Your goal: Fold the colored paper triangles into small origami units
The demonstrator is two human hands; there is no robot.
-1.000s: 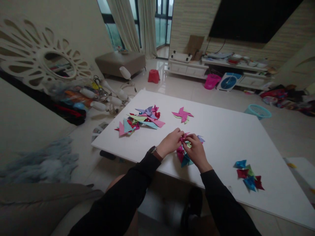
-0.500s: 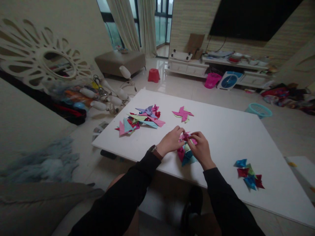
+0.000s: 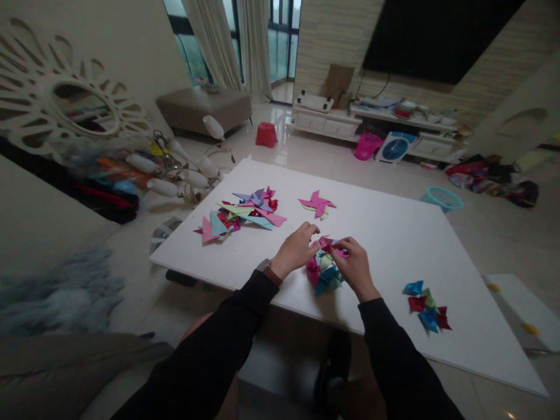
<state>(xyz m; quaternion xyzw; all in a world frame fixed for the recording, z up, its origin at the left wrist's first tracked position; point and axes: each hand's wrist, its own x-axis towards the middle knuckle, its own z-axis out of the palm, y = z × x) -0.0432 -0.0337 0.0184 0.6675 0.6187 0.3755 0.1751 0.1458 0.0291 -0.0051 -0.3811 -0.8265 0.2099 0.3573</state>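
White tabletop [image 3: 385, 245], pink paper [image 3: 325, 242] clamped in right hand [image 3: 355, 265], left hand [image 3: 294, 251] alongside, fingers apart.

Paper cluster [image 3: 324, 274] on table [image 3: 385, 245]; pinwheel [image 3: 318, 204] behind

Right hand [image 3: 354, 265] pinches pink folded paper [image 3: 324, 242]; left hand [image 3: 296, 249] near; white table [image 3: 394, 239] below.

A home living room: television [image 3: 440, 38] on the far wall [image 3: 330, 35], 2 curtains [image 3: 256, 52], far-left ottoman [image 3: 205, 106], near-left grey sofa [image 3: 65, 364].
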